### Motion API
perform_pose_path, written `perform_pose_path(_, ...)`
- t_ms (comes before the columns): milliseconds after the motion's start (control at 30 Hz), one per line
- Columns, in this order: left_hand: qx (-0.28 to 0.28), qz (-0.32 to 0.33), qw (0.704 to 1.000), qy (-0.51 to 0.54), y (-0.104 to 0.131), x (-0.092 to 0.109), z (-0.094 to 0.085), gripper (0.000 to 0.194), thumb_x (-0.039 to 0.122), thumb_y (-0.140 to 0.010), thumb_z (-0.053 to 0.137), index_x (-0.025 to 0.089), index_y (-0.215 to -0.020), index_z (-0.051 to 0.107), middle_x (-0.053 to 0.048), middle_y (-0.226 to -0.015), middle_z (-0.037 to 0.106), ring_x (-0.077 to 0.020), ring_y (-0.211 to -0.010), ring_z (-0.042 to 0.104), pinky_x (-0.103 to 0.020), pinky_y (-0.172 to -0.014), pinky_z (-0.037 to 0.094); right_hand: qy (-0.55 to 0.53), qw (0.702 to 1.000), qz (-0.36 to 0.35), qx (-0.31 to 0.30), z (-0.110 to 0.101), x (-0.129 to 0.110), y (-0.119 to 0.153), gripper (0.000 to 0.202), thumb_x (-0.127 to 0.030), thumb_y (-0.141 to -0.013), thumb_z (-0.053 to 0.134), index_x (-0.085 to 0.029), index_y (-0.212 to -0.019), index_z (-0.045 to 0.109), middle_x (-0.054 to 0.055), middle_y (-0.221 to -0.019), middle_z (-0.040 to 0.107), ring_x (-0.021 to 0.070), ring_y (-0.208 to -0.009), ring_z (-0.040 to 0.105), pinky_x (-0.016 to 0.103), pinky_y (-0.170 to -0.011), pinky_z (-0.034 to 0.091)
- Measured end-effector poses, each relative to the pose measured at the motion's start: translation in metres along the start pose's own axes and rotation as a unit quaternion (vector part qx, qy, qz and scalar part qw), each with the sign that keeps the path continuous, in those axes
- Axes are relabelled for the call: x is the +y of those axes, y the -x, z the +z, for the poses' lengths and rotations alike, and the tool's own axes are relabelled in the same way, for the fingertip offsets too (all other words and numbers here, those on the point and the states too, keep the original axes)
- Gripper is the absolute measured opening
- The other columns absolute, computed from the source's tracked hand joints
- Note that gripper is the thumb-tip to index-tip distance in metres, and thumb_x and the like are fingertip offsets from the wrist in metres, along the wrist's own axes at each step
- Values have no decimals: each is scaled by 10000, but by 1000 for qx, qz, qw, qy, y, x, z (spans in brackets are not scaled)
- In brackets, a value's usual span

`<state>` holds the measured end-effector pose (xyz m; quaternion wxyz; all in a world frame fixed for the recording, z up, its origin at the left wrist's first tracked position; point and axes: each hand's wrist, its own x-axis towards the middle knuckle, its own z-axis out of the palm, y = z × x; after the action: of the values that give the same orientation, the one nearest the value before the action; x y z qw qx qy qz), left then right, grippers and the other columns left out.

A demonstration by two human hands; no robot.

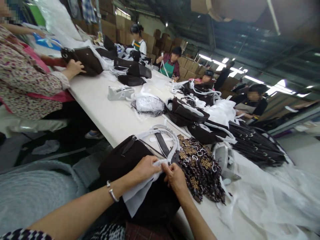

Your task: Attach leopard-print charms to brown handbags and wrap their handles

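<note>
At the white table point(92, 104), pinches white sheet point(139, 197) in left hand point(147, 169) and right hand point(175, 176) alike, close together at the near right end of the wrapped handle point(176, 142), over the dark bag point(157, 199).

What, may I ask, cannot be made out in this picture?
In the head view:
Whether the white sheet is fastened to the handle: hidden by the left hand and right hand.
The dark bag's lower front: partly covered by the sheet.
The wrapped bundle's contents: obscured by shiny wrapping.
The translucent roll's far side: cut off by the left edge.
</note>
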<state>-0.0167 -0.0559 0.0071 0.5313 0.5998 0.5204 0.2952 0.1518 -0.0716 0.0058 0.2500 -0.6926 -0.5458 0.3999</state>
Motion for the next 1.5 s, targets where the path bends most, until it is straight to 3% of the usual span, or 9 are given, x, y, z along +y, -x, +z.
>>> perform_pose_path(267,-63,-46,988,136,-3,-5,-3,277,263,-650,660,80,-857,678,21,-572,550,-76,-456,392,-222,-450,259,139,987,-83,2,-26,7,10,435,-567,-769,682,-229,-592,472,-35,-461,553,141,-411,516,237,-411,337)
perform_pose_path(400,-59,-17,994,86,-1,-4,0,293,255,-655,662,81,-888,697,-19,-678,632,-114,-552,479,-226,-507,335,281,903,-322,43,-47,-12,7,232,-440,-799,724,-242,-908,669,45,-899,728,233,-857,661,334,-771,481)
perform_pose_path(500,-52,35,997,48,0,-1,2,293,237,-672,644,94,-920,709,-40,-796,681,-148,-671,540,-240,-601,394,338,823,-454,-47,-45,-23,-3,538,-307,-747,789,-241,-1243,593,95,-1284,638,286,-1244,519,445,-1079,330)
perform_pose_path(667,-53,20,997,-60,7,12,-9,297,283,-703,593,100,-914,694,-36,-797,681,-167,-676,559,-241,-578,375,406,807,-409,-129,-34,-27,-29,433,-386,-677,826,-194,-1033,674,77,-1034,715,260,-1087,606,474,-1115,266)
perform_pose_path(867,-149,8,979,-140,50,20,-58,444,331,-656,681,188,-1076,671,-22,-969,699,-214,-849,618,-237,-684,426,384,817,-406,-141,-36,-26,-38,326,-356,-707,805,-214,-982,702,61,-1004,719,251,-1039,626,489,-1092,285)
perform_pose_path(1033,-96,-63,991,-66,73,-3,-74,372,313,-683,630,165,-1023,656,-5,-873,681,-177,-739,602,-222,-601,417,314,788,-519,-105,-28,-32,-6,600,-233,-774,751,-248,-1332,529,84,-1395,549,258,-1303,463,491,-1158,243)
perform_pose_path(1167,-73,-80,994,-3,72,-17,-67,370,298,-673,644,134,-1005,630,3,-814,650,-145,-656,565,-213,-556,399,275,731,-609,-142,-15,-40,18,147,-208,-879,645,-280,-1001,686,23,-1169,672,211,-1201,530,453,-1157,279)
perform_pose_path(1367,27,57,984,-164,85,-16,-55,206,234,-791,570,192,-964,673,-8,-901,648,-176,-851,599,-256,-780,444,180,802,-553,-138,6,-48,3,66,-225,-818,729,-213,-839,668,71,-1251,638,223,-1189,544,407,-1032,426)
perform_pose_path(1500,59,120,958,-254,97,-16,-50,450,160,-851,498,262,-1288,538,-40,-1239,581,-187,-1093,567,-290,-977,415,169,834,-494,-177,16,-48,-12,150,-190,-775,768,-203,-832,631,38,-1001,704,189,-979,611,338,-892,479)
